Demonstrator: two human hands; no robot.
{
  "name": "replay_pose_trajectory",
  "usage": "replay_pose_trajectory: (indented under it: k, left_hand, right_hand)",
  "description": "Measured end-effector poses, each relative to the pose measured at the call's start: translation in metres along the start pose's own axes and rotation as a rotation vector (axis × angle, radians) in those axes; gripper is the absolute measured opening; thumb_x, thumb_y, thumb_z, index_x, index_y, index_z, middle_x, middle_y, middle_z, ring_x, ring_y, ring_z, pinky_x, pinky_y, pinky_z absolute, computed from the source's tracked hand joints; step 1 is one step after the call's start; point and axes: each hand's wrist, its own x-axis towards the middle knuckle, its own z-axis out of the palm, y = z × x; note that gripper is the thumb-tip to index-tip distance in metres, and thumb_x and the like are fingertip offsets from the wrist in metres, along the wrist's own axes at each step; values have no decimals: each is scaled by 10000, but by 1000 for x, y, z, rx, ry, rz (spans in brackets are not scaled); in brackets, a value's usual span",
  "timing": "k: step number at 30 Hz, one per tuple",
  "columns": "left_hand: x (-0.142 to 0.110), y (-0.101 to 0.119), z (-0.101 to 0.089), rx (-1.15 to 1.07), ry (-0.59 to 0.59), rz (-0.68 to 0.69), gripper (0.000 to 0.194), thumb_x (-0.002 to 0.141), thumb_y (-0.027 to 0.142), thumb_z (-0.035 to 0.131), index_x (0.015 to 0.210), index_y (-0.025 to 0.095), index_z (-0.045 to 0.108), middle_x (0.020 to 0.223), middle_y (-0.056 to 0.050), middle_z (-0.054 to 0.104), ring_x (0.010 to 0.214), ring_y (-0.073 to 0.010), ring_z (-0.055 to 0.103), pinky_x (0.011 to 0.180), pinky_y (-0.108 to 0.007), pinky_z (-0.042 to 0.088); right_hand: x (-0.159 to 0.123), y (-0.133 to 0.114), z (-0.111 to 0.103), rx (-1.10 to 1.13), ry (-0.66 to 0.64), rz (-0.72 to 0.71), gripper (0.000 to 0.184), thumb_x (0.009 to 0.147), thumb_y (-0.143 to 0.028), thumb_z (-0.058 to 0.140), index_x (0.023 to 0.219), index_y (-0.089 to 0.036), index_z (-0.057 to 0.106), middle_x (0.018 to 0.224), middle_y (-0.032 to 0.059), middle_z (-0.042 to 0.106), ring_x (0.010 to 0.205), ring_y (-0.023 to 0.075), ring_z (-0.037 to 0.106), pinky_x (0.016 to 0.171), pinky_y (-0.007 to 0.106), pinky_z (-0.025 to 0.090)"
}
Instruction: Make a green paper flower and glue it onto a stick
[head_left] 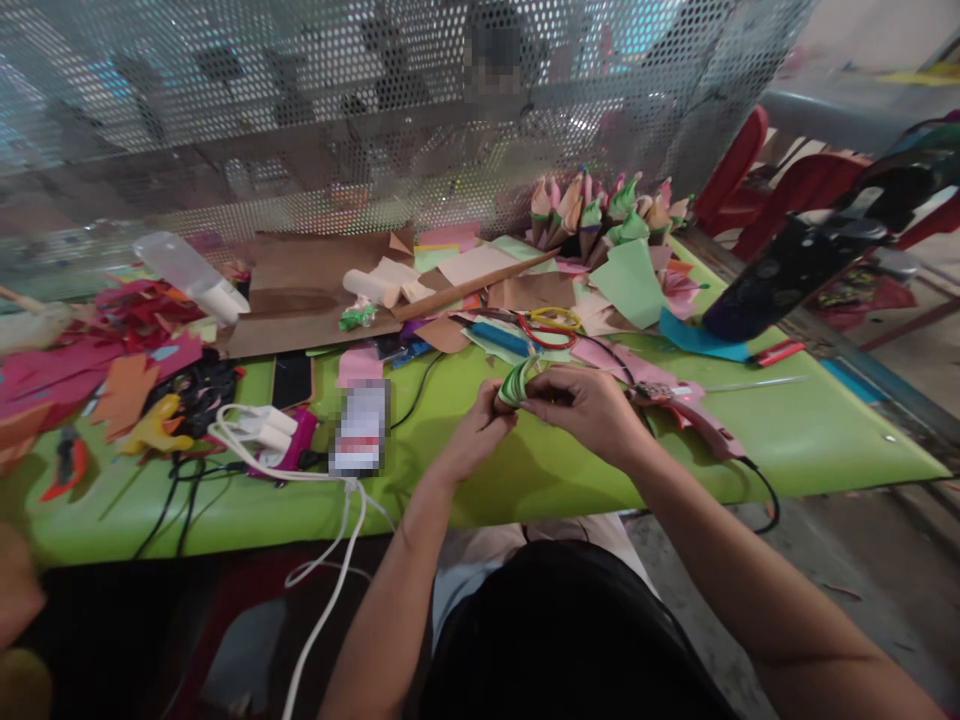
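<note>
1. Left of the frame: red-handled pliers (69,465) on the green worktop (247,515), below a spread of red and pink paper scraps (142,325).
2. Left of centre: a magenta power block (301,440) carrying white plugs (276,428); just beside it, a phone (361,430), its screen blurred.
3. Centre: left hand (480,425), fingers curled closed about the lower left end of the striped piece.
4. Centre: green-and-white striped piece (514,385), held above the worktop between both hands, its narrower end pointing up and right.
5. Right of centre: right hand (581,405), thumb and fingers pinching the right side of the striped piece.
6. Upper right: paper cones (592,218) with green, peach and pink tops, clustered near the perforated screen (360,150).
7. Right: a pink glue gun (697,412); above it, a dark bottle (761,275).
</note>
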Motion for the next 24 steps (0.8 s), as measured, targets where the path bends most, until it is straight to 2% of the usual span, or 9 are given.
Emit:
replay_pose_trajectory:
  k: [7, 12, 18, 24]
  left_hand:
    - [0, 1, 0, 82, -1, -8, 257, 837, 276, 532, 1081, 230, 465, 931, 15, 500, 883, -169, 462, 866, -302, 410]
    - [0, 2, 0, 125, -10, -21, 280, 851, 272, 516, 1121, 226, 460, 971, 7, 525, 909, -174, 487, 888, -318, 427]
    - [0, 1, -1, 84, -2, -46, 294, 822, 275, 526, 1107, 223, 481, 979, 9, 521, 942, -175, 485, 929, -315, 427]
    - [1, 3, -1, 43, 3, -77, 288, 807, 262, 539, 1087, 225, 480, 977, 2, 520, 973, -183, 473, 951, -306, 427]
  right_hand:
    - [-3, 6, 3, 57, -6, 51, 147, 872, -298, 676, 856, -200, 784, 833, 50, 761, 753, 200, 679, 693, 307, 471]
    - [-3, 9, 5, 77, 5, 55, 130, 841, -295, 700, 807, -193, 773, 820, 52, 756, 742, 201, 673, 682, 304, 465]
    - [-3, 9, 10, 111, 16, 48, 119, 830, -273, 683, 776, -192, 751, 758, 32, 717, 700, 180, 637, 648, 283, 440]
    - [-4, 14, 12, 161, -18, 56, 165, 851, -327, 683, 770, -195, 742, 778, 37, 719, 735, 194, 643, 699, 307, 455]
